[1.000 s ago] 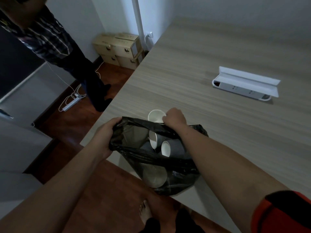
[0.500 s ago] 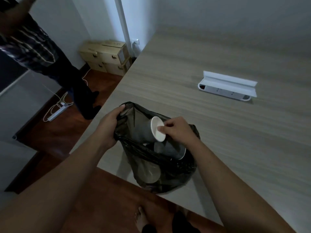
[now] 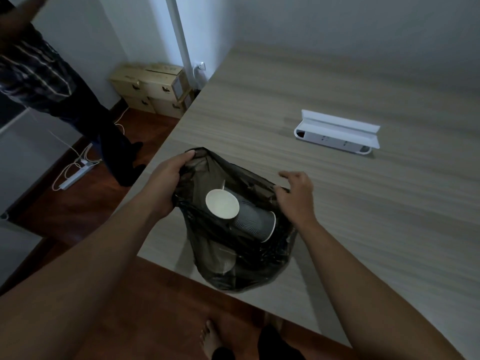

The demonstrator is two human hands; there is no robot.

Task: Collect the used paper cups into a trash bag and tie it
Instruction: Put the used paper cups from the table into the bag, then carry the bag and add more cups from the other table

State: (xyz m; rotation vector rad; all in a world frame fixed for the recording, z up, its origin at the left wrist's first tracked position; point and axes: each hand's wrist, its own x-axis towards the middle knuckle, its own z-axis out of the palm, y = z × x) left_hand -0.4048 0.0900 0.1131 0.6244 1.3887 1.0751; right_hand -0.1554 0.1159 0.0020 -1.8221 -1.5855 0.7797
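A black trash bag (image 3: 249,266) hangs over the near corner of the wooden table (image 3: 363,209), its mouth held wide. Inside lie several dark ribbed paper cups; one cup (image 3: 222,203) shows its white inside facing up, another cup (image 3: 255,224) lies on its side beside it. My left hand (image 3: 166,183) grips the left rim of the bag. My right hand (image 3: 294,196) pinches the right rim, with its index finger stretched out above the table.
A white open box (image 3: 337,135) lies on the table to the far right. Another person (image 3: 52,81) stands on the floor at the left, near a power strip (image 3: 75,175) with cables. Cardboard boxes (image 3: 153,89) are stacked by the wall.
My right hand let the white-lined cup drop into the bag, then moved right and took hold of the bag's right rim. The left hand kept its grip.
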